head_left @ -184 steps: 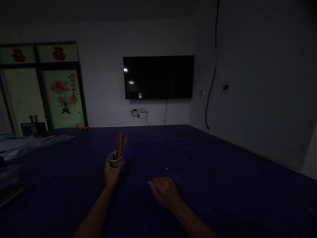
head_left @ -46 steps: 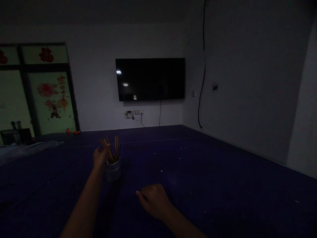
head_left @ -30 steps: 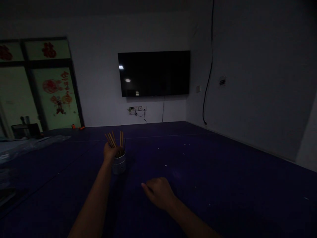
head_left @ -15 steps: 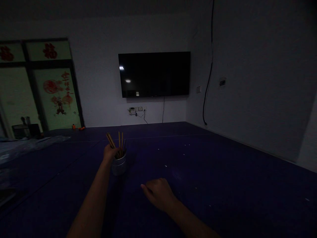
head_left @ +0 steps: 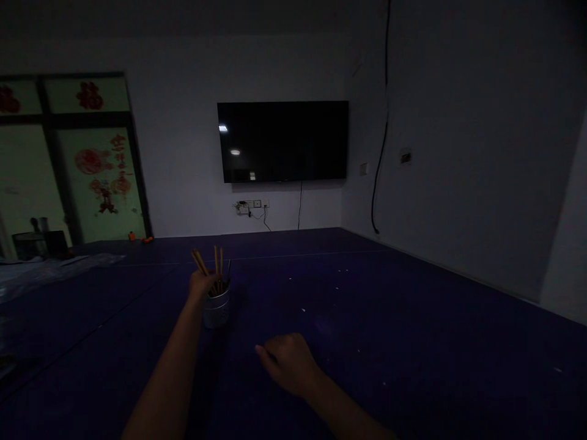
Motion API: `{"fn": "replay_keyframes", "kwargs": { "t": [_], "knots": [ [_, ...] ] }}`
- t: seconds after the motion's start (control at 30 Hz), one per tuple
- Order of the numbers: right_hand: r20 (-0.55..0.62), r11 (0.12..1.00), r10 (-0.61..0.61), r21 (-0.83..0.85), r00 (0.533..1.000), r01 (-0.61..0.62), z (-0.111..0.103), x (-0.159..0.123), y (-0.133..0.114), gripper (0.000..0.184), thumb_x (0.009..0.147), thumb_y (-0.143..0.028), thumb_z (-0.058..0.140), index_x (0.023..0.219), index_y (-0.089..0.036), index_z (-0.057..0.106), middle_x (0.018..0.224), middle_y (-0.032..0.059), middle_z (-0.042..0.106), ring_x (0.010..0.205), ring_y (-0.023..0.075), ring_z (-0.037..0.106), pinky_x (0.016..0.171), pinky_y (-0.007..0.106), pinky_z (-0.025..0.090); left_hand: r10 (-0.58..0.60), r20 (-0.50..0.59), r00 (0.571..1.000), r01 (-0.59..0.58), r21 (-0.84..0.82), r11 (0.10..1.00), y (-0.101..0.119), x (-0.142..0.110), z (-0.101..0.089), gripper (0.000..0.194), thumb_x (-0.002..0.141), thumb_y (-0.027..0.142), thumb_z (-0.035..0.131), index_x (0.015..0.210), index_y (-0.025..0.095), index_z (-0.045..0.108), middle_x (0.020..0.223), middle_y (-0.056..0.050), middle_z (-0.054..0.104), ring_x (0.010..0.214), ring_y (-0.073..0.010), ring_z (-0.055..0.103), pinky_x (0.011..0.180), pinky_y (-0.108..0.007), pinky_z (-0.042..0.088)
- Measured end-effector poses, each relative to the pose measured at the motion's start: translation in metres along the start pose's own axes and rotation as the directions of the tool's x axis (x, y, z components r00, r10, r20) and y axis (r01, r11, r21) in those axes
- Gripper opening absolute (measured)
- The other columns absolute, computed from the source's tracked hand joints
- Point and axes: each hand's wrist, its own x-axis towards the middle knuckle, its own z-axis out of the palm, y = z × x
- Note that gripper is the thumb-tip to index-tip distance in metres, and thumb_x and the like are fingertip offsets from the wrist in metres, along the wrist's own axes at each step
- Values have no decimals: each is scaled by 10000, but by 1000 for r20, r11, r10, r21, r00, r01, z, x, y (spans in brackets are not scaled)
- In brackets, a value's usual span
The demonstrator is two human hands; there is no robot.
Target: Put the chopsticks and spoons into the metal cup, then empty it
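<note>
A grey cylindrical cup (head_left: pixel 217 313) stands upright on the dark blue tabletop (head_left: pixel 275 293), left of centre. Several thin wooden chopsticks (head_left: pixel 199 260) stick up out of it, along with a slim dark stick (head_left: pixel 228 269) at its right side. My left hand (head_left: pixel 202 283) is at the cup's rim, its fingers closed around some of the chopsticks on the left; the fingertips are partly hidden. Nearer to me, my right hand (head_left: pixel 288 362) rests on the table in a loose fist, with nothing visible in it.
Small white scraps (head_left: pixel 303 310) are scattered to the right. Clear plastic sheeting (head_left: pixel 68 269) and a dark box-like holder (head_left: pixel 43 244) lie at the far left. Small orange objects (head_left: pixel 145 239) sit at the back edge. A television (head_left: pixel 284 142) hangs on the wall beyond.
My left hand has gone from holding the cup to gripping chopsticks in its top. Over the last half second the leaning chopsticks stay bunched at the left. My right hand stays in place.
</note>
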Motion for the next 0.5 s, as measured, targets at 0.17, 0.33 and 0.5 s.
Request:
{"fn": "replay_keyframes", "kwargs": {
  "t": [0.17,0.33,0.5],
  "knots": [
    [7,1000,-2,2,1000,2,0,0,1,405,929,-326,382,646,-185,636,650,11,692,553,107,609,496,243,261,-9,31,999,13,-117,993,0,-3,-2,209,461,132,699,652,165,618,573,-28,652,646,-239,668,576,-318,525],
    [15,1000,-7,-9,1000,7,1,0,2,410,929,-335,374,649,-181,631,653,11,693,548,116,619,492,257,240,-3,67,998,18,-214,977,1,-6,-4,205,449,125,697,643,147,635,539,-22,645,587,-228,657,567,-328,528],
    [13,1000,-4,-2,1000,4,1,0,2,403,927,-336,374,654,-180,627,667,16,696,581,124,631,504,245,256,15,105,994,15,-281,960,2,-7,-7,205,421,119,718,605,141,630,502,-8,626,561,-222,647,575,-332,525]
  ]
}}
